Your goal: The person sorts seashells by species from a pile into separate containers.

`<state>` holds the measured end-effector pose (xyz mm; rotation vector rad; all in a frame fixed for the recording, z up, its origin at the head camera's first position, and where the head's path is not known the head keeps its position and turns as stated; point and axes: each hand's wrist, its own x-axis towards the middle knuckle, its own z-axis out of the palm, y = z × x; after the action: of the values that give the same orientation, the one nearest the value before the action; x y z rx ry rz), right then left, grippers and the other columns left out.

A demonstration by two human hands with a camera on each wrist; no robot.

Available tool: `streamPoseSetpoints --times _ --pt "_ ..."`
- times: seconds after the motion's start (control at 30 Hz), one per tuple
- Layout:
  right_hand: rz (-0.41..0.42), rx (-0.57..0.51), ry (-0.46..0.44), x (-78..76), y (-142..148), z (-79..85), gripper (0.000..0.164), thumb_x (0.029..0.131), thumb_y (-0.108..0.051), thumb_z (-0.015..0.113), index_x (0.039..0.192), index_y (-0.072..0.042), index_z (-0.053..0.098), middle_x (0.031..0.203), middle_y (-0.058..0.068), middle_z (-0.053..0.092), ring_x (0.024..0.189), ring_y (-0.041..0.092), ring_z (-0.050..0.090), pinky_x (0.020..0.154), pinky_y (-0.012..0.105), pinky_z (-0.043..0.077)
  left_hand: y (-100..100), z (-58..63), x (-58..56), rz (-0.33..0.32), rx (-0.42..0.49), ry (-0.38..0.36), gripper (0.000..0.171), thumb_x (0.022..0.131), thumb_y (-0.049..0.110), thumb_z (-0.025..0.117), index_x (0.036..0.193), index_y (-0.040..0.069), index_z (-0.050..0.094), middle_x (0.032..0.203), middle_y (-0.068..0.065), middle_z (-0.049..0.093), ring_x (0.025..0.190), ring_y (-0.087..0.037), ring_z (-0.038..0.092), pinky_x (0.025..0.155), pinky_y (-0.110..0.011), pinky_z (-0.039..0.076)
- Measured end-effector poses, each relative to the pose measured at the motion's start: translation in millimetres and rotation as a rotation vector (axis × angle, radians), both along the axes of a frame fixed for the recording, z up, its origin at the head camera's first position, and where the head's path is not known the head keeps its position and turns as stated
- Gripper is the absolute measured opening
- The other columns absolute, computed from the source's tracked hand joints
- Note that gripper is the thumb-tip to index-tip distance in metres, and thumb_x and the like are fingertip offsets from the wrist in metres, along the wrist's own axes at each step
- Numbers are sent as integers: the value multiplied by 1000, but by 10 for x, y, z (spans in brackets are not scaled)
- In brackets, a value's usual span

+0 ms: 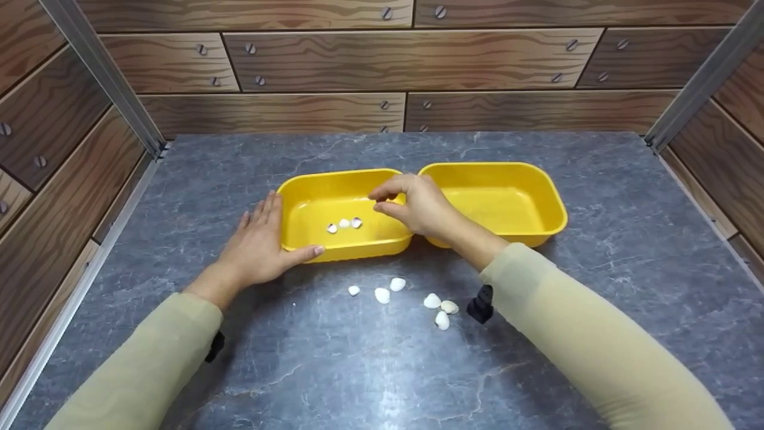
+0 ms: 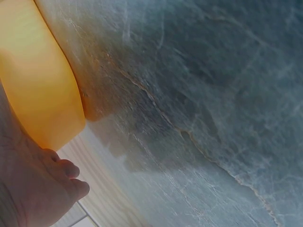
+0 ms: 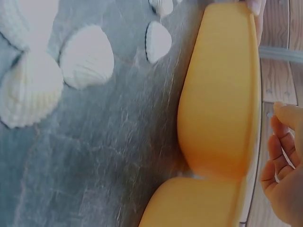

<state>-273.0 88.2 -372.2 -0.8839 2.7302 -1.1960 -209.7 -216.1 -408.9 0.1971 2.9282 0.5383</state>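
My left hand (image 1: 256, 245) lies against the left end of the left yellow tray (image 1: 346, 249), fingers along its outer side and thumb at the front rim. In the left wrist view, part of that hand (image 2: 42, 184) touches a yellow wall. Three small seashells (image 1: 344, 223) lie inside this tray. My right hand (image 1: 421, 206) is above the tray's right end, its fingers loosely bent and thumb apart from the forefinger. No shell shows between its fingertips, in the right wrist view either, where the hand (image 3: 286, 161) is partly cut off.
The right yellow tray (image 1: 498, 234) stands beside the left one, partly behind my right wrist. Several white seashells (image 1: 382, 295) lie on the grey marbled table (image 1: 334, 370) in front of the trays, some near the right sleeve. Wood-patterned panels (image 1: 412, 60) enclose the back and sides.
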Motion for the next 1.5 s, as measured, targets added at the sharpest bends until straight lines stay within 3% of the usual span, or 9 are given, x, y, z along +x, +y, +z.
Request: streamPoseSetpoints --times 0.2,0.43,0.57,0.73,1.13,1.5 --pt "113 -58 78 228 -5 30 20 97 -13 80 116 -8 83 106 2 79 94 18 68 82 47 54 -2 6 -4 4 -4 -6 131 90 85 54 167 -2 -7 176 -21 -6 163 -40 3 129 -59 -2" --pt "234 -107 78 458 -58 28 17 95 -10 82 112 -10 84 104 0 79 89 15 66 80 44 57 -8 6 3 -3 9 11 130 91 82 56 167 -3 -6 176 -21 -4 162 -40 4 129 -59 0" --pt "310 -102 69 562 -85 -33 16 94 -11 83 110 -11 84 103 1 79 89 13 68 80 36 59 -7 8 3 -6 13 18 130 91 82 56 167 -4 -6 176 -22 -4 162 -40 5 129 -59 0" --pt "390 -63 78 664 -109 -154 16 94 -13 83 111 -11 84 104 0 79 92 12 69 83 35 60 -5 2 0 -9 8 25 130 92 82 56 167 -4 -5 176 -23 -3 162 -40 5 129 -59 1" --pt "433 16 71 720 -137 -460 18 97 -12 80 114 -7 83 106 4 78 96 22 74 88 37 61 10 -18 -2 -2 0 21 131 91 82 56 167 -5 -6 176 -23 -3 162 -40 5 129 -59 0" --pt "424 159 126 689 -158 -573 25 95 -15 82 119 -9 82 111 2 78 102 16 72 94 31 57 -1 -11 13 -3 4 13 132 90 85 54 167 -3 -8 176 -21 -5 163 -39 5 129 -58 0"
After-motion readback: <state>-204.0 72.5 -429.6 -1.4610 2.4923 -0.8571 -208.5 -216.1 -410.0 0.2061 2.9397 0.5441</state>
